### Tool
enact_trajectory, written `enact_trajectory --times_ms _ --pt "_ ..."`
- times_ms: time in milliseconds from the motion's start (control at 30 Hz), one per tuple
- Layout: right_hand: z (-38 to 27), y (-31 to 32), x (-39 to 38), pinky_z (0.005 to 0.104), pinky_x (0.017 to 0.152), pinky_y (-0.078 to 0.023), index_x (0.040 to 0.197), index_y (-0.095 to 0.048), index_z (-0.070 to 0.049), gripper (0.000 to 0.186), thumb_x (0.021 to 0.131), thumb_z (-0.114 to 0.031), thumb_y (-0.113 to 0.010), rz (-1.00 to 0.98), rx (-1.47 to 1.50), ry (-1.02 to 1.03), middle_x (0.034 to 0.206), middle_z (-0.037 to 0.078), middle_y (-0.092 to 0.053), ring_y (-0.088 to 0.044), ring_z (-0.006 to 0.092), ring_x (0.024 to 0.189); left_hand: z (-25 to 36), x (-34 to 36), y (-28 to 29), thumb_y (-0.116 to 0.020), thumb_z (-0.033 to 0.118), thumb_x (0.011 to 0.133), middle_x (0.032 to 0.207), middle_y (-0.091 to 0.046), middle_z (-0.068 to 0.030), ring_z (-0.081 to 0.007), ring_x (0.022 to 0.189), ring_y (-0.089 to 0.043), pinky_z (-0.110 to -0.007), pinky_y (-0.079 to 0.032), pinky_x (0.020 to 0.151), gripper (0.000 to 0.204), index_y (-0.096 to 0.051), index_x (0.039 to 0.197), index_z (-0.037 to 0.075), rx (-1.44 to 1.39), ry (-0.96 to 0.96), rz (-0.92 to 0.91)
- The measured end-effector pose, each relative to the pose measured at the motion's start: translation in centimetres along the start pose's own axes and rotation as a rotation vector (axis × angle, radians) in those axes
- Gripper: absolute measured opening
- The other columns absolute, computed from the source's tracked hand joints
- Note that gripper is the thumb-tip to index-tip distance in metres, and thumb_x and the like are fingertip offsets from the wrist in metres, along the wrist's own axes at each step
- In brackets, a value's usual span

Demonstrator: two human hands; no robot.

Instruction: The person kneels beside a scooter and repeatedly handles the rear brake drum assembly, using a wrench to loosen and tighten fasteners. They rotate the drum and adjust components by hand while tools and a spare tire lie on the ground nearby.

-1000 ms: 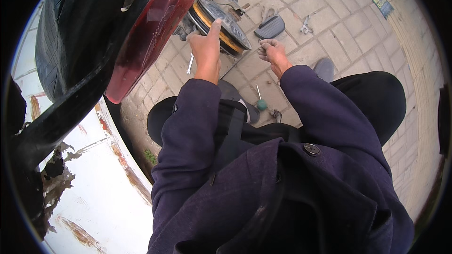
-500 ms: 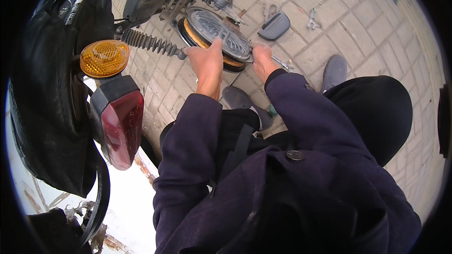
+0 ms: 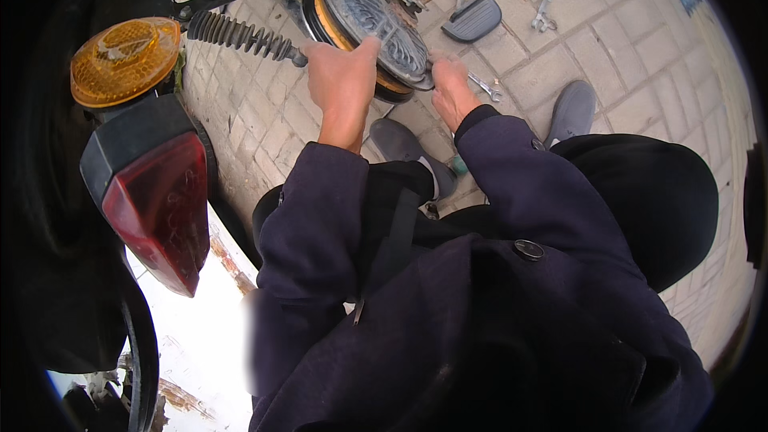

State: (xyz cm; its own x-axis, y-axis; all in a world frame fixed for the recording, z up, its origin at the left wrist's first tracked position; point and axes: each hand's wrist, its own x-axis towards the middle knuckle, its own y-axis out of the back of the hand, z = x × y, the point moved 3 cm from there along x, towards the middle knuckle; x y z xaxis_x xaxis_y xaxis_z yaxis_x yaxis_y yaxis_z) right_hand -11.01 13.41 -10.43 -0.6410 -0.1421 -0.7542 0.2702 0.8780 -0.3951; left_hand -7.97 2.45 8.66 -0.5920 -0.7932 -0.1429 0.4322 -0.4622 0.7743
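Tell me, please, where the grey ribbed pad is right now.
In the head view, the grey ribbed pad lies on the paving, right of top centre, just beyond the right hand.

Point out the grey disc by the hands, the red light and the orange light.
Grey disc (image 3: 380, 20): head view, its ribbed face.
Red light (image 3: 162, 206): head view, middle of its lens.
Orange light (image 3: 126, 62): head view, middle of its lens.
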Motion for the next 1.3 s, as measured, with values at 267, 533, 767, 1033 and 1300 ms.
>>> enact_trajectory --times_ms 267,533,767,1033,1300 --pt "-0.7 0.7 -0.1 0.0292 0.067 -0.049 0.107 -0.062 0.004 0.019 0.091 -0.006 -0.063 -0.083 -0.125 -0.03 0.088 0.008 -0.067 -0.064 0.0155 0.078 1.1 -0.4 0.2 -0.075 0.027 0.071 0.12 -0.05 -0.0371 -0.0472 0.114 -0.054 -0.046 -0.044 0.101 0.074 -0.045 0.115 -0.024 0.166 -0.082 0.147" --pt "-7.1 2.5 1.6 0.0321 0.072 -0.05 0.097 -0.069 0.002 0.019 0.086 -0.013 -0.073 -0.331 -0.652 0.663 0.084 0.006 -0.07 -0.064 0.0157 0.078 0.8 -0.3 0.4 -0.076 0.033 0.071 0.123 -0.051 -0.0419 -0.0469 0.117 -0.056 -0.045 -0.046 0.099 0.075 -0.049 0.11 -0.025 0.062 -0.1 0.051" --pt "-7.7 -0.5 1.4 0.0285 0.069 -0.05 0.096 -0.069 0.002 0.02 0.085 -0.014 -0.075 -0.34 -0.49 0.617 0.082 0.007 -0.07 -0.061 0.012 0.073 1.2 -0.9 0.2 -0.074 0.034 0.071 0.128 -0.045 -0.0368 -0.0485 0.112 -0.057 -0.048 -0.048 0.096 0.088 -0.036 0.125 -0.023 0.094 -0.123 0.11" --pt "-7.4 -2.4 0.8 0.0243 0.066 -0.051 0.095 -0.067 0.002 0.016 0.086 -0.009 -0.075 -0.176 -0.557 0.81 0.083 0.005 -0.069 -0.062 0.011 0.073 1.0 -1.2 0.0 -0.073 0.032 0.072 0.126 -0.044 -0.037 -0.0492 0.111 -0.055 -0.048 -0.047 0.096 0.084 -0.035 0.123 -0.023 0.074 -0.153 0.126" --pt "-7.7 -2.7 0.4 0.0262 0.065 -0.056 0.096 -0.067 0.002 0.016 0.087 -0.009 -0.074 -0.293 -0.395 0.689 0.087 0.005 -0.069 -0.063 0.0108 0.073 1.0 -1.3 0.0 -0.074 0.031 0.071 0.124 -0.045 -0.037 -0.0498 0.11 -0.055 -0.048 -0.047 0.096 0.078 -0.037 0.118 -0.021 0.086 -0.186 0.144"
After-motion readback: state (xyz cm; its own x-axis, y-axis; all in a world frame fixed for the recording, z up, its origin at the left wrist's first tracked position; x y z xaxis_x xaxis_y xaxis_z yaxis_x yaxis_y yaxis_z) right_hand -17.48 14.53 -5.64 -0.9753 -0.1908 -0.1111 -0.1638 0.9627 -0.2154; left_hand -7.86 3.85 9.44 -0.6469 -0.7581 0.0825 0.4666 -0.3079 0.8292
